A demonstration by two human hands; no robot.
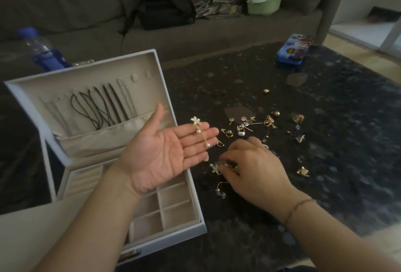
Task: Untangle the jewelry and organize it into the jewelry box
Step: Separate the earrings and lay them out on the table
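A white jewelry box (184,227) stands open at the left, with dark cords and chains (102,106) hanging in its lid. My left hand (165,152) is held flat, palm up, over the box. A flower-and-pearl drop earring (200,130) lies across its fingers. My right hand (251,167) is on the dark table, its fingers pinching a matching flower earring (216,168). Several small gold earrings and charms (256,124) lie scattered on the table beyond both hands.
A blue tin (294,49) sits at the far right of the dark table (325,141). A plastic bottle (43,50) stands behind the box. On the sofa behind lie a black bag (165,6), magazines and a green bowl (263,4).
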